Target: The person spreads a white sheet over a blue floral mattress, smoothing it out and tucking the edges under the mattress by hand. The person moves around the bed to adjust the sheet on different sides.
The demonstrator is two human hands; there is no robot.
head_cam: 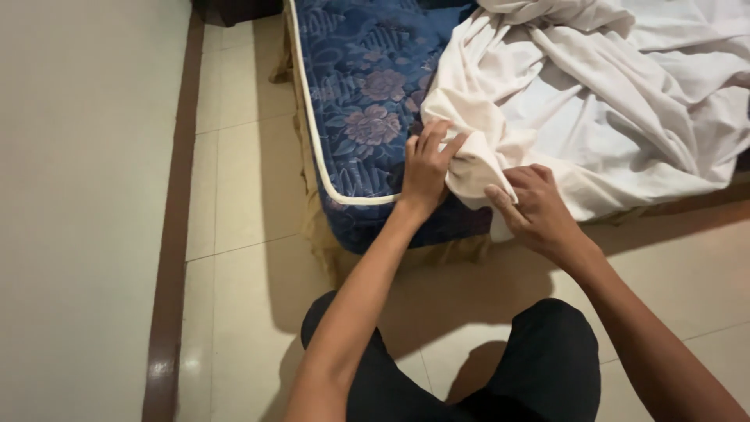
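A crumpled white bed sheet point(609, 94) lies over a blue floral mattress point(363, 86) whose corner points toward me. My left hand point(426, 168) pinches a fold of the sheet at the mattress corner, fingers closed on the cloth. Just to its right, my right hand point(535, 207) grips the sheet's lower edge where it hangs over the mattress side. Part of the blue mattress top is uncovered on the left.
Cream floor tiles point(242, 195) run along the bed's left side, next to a pale wall point(78, 195) with a dark brown skirting strip point(172, 234). My knees in black trousers point(547, 359) are at the bottom, close to the bed base.
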